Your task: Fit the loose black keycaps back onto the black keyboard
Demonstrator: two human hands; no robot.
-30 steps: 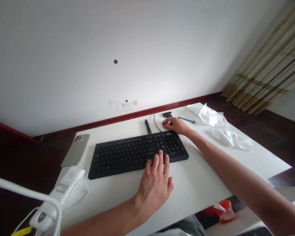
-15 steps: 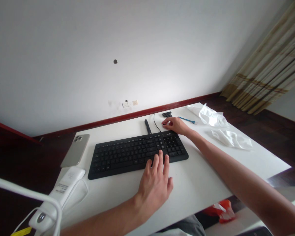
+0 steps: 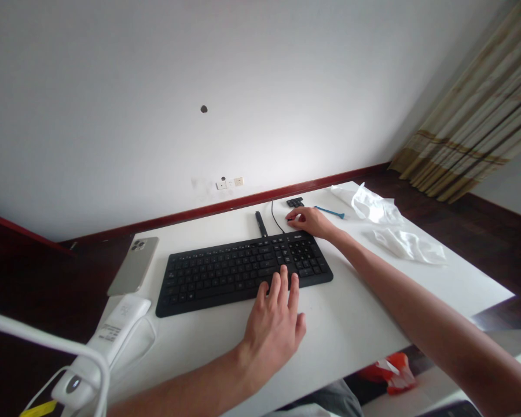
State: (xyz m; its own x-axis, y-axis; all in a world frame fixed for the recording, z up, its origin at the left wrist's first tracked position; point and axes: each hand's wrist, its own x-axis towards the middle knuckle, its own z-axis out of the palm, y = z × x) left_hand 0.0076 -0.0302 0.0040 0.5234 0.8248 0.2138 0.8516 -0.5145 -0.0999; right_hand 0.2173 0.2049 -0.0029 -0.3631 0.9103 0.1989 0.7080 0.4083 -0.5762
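The long black keyboard (image 3: pixel 217 275) lies on the flat white surface (image 3: pixel 347 313). The left hand (image 3: pixel 274 324) is before it, right of its middle, with fingers over its near edge. The right hand (image 3: pixel 307 221) is just behind its right part, with a small dark piece (image 3: pixel 289 219) at its fingertips. Behind the keyboard, left to right, are a thin black pen (image 3: pixel 260 223), a thin black cord (image 3: pixel 276 220) and a group of little black squares (image 3: pixel 295 202). Farther right is a thin blue stick (image 3: pixel 330 212), then clear crumpled plastic (image 3: pixel 375 205). At the far left, a flat silver phone (image 3: pixel 134 266) lies behind a long white plastic box (image 3: pixel 110 341).
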